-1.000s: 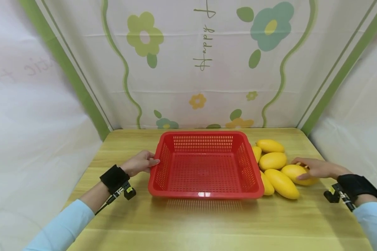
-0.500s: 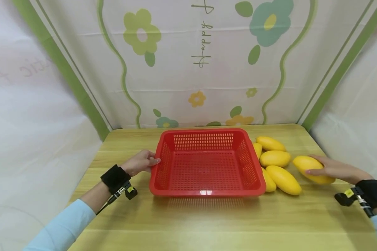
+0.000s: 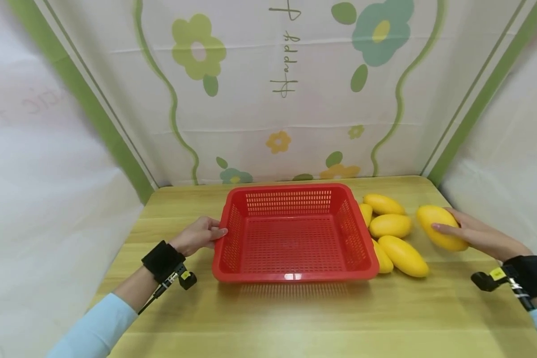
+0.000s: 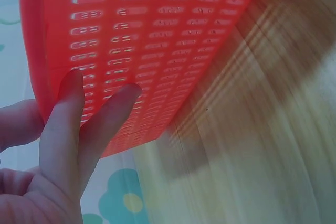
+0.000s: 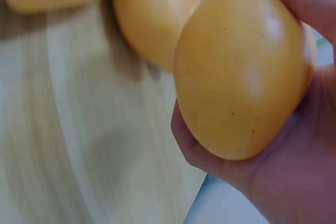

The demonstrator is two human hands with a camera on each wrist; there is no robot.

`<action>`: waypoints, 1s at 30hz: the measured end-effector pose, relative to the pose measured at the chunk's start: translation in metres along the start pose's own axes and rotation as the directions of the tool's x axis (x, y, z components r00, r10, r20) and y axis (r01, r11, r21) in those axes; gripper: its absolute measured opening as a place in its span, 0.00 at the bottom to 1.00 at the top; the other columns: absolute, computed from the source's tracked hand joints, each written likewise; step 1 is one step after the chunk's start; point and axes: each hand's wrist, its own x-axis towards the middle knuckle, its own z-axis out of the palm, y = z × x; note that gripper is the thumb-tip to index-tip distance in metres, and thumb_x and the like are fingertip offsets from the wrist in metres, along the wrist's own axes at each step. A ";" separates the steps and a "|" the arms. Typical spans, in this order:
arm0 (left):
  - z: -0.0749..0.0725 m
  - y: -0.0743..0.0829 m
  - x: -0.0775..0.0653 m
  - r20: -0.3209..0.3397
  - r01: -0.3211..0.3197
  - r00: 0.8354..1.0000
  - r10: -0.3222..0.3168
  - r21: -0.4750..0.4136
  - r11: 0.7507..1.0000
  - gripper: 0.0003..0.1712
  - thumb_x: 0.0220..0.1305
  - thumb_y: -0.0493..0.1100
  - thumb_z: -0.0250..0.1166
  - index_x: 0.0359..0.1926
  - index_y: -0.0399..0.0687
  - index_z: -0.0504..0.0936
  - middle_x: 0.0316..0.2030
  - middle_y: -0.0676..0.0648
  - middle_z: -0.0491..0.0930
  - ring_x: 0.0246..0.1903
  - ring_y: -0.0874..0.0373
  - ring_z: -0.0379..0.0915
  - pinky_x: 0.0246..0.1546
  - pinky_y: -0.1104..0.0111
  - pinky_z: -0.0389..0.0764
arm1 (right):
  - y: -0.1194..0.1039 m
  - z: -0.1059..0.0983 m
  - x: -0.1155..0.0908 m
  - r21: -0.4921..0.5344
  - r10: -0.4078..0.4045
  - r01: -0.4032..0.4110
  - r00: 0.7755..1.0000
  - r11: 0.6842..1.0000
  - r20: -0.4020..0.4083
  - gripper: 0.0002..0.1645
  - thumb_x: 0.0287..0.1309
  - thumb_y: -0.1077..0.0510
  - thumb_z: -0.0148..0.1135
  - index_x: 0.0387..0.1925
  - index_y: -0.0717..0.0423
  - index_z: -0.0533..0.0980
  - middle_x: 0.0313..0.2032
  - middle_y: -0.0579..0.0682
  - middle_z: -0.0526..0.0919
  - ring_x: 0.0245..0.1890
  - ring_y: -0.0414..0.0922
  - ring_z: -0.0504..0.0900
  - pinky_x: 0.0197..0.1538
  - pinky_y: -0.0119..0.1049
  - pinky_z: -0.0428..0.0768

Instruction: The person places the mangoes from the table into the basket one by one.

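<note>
The left hand (image 3: 197,236) pinches the left rim of the red basket (image 3: 259,277), thumb over the top and fingers outside; the left wrist view shows two fingers lying nearly straight against the slotted wall. The right hand (image 3: 479,236) is curled round a yellow mango (image 5: 241,72) — thumb on one side, fingers wrapped on the other, opened only as wide as the fruit. That mango appears off the wood, near the right edge of the table (image 3: 268,333).

The basket is mouth up in the middle of the table, its far rim close to the far edge and its bare mesh floor in view. Whether its base sits flat I cannot tell.

Between the basket and the held mango, toward the table's far right corner, are five more mangoes (image 3: 390,225). Two are partly hidden by the basket's right wall; the nearest whole one points toward the table's near right corner.

Each wrist bears a black strap (image 3: 163,261) with a small camera, above pale blue sleeves (image 3: 94,328). Behind the far edge hangs a white cloth (image 3: 246,99) printed with flowers, leaves and "Happy" set sideways.
</note>
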 end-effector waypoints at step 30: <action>-0.001 -0.002 -0.001 0.016 -0.022 1.000 0.022 0.009 1.000 0.20 0.72 0.36 0.52 0.55 0.20 0.70 0.47 0.24 0.80 0.40 0.43 0.83 0.44 0.56 0.85 | -0.087 0.032 0.006 0.257 -0.052 0.057 0.998 0.965 -0.028 0.31 0.71 0.53 0.50 0.65 0.70 0.57 0.46 0.60 0.74 0.39 0.46 0.78 0.41 0.39 0.82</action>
